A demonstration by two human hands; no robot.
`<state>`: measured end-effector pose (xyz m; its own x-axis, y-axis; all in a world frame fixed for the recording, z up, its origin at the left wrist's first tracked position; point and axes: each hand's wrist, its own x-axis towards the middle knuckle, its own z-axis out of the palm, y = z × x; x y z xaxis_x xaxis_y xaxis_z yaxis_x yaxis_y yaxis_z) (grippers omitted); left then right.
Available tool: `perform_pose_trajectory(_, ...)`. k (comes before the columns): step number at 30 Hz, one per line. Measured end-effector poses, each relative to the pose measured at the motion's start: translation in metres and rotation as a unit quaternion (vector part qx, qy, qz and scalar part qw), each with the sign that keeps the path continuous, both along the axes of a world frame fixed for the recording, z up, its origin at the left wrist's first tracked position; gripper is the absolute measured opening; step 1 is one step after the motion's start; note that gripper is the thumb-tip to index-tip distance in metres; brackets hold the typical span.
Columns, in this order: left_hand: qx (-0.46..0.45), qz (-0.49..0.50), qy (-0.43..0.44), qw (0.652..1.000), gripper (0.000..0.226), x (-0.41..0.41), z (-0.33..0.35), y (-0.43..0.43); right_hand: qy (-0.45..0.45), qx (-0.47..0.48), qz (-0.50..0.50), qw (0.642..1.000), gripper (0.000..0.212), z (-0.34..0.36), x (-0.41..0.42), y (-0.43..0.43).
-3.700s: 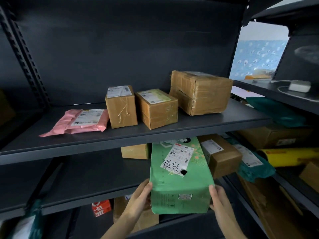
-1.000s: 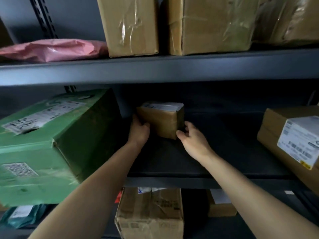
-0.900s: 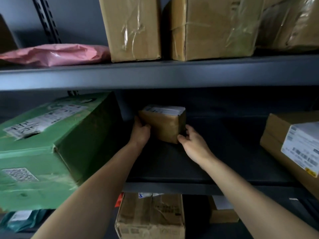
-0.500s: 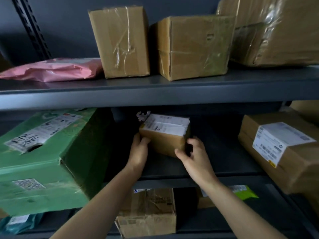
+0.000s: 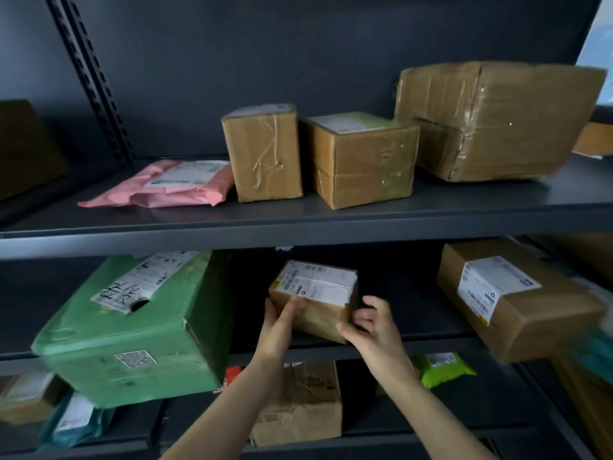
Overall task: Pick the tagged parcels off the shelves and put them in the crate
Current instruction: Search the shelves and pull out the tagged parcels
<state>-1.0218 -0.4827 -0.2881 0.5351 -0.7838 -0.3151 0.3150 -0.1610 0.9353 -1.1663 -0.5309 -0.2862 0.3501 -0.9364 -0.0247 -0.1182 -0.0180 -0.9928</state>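
– Dark metal racking fills the view. On its middle shelf, near the front edge, sits the small brown cardboard box with a white label.
– Both hands on it?
– Left hand clasps the left side, thumb across the front. Right hand curls round the right corner, seemingly gripping, though shadow hides the fingertips.
– So the pick's under way.
– Yes. Next it should lift clear of the large green wrapped box, then find the crate, which isn't in view.

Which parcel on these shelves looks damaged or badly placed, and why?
The green parcel on the middle shelf: a hole is torn in its top beside the label, and it sits askew, overhanging the shelf's front edge.
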Motion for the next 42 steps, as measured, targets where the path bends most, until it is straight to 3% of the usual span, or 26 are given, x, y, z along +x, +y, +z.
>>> perform_pose_trajectory(2,-0.010,0.022,0.017,1.000,0.073,0.006,0.008,0.002,0.009,0.025,0.034,0.999,0.078,0.002,0.008,-0.002)
perform_pose_trajectory(4,-0.012,0.037,0.025,0.999,0.069,0.012,0.014,0.002,0.030,0.039,0.064,0.997,0.084,0.001,0.019,-0.003)
perform_pose_trajectory(10,-0.006,0.049,-0.018,0.999,0.071,0.029,0.012,-0.004,0.064,-0.018,-0.004,0.998,0.057,0.005,0.044,-0.026)
perform_pose_trajectory(14,-0.012,0.052,-0.040,0.998,0.052,0.032,0.012,-0.003,0.041,-0.010,0.083,0.996,0.053,0.002,0.062,-0.025)
perform_pose_trajectory(17,-0.009,0.069,-0.073,0.995,0.041,0.038,0.013,0.000,0.051,-0.058,0.077,0.994,0.048,-0.005,0.071,-0.011)
perform_pose_trajectory(21,0.004,0.088,-0.112,0.990,0.040,0.047,0.017,0.001,0.077,-0.113,0.064,0.989,0.045,-0.010,0.082,0.000)
perform_pose_trajectory(26,0.005,0.094,-0.159,0.983,0.041,0.050,0.021,0.006,0.077,-0.111,0.072,0.988,0.045,-0.010,0.085,0.003)
perform_pose_trajectory(29,0.027,0.086,-0.331,0.939,0.044,0.047,0.022,0.014,0.097,-0.106,0.073,0.987,0.049,-0.005,0.070,0.000)
perform_pose_trajectory(32,0.017,0.031,-0.541,0.840,0.049,0.033,0.022,0.021,0.142,-0.112,0.076,0.981,0.050,0.005,0.038,-0.001)
perform_pose_trajectory(35,0.004,-0.027,-0.640,0.768,0.057,0.007,0.016,0.016,0.176,-0.146,0.044,0.973,0.049,0.020,-0.010,-0.005)
perform_pose_trajectory(39,-0.016,-0.123,-0.631,0.765,0.058,-0.045,0.009,-0.007,0.179,-0.209,-0.096,0.957,0.037,0.043,-0.099,-0.021)
perform_pose_trajectory(42,-0.016,-0.184,-0.603,0.776,0.055,-0.088,0.008,-0.027,0.209,-0.228,-0.273,0.911,0.029,0.052,-0.166,-0.042)
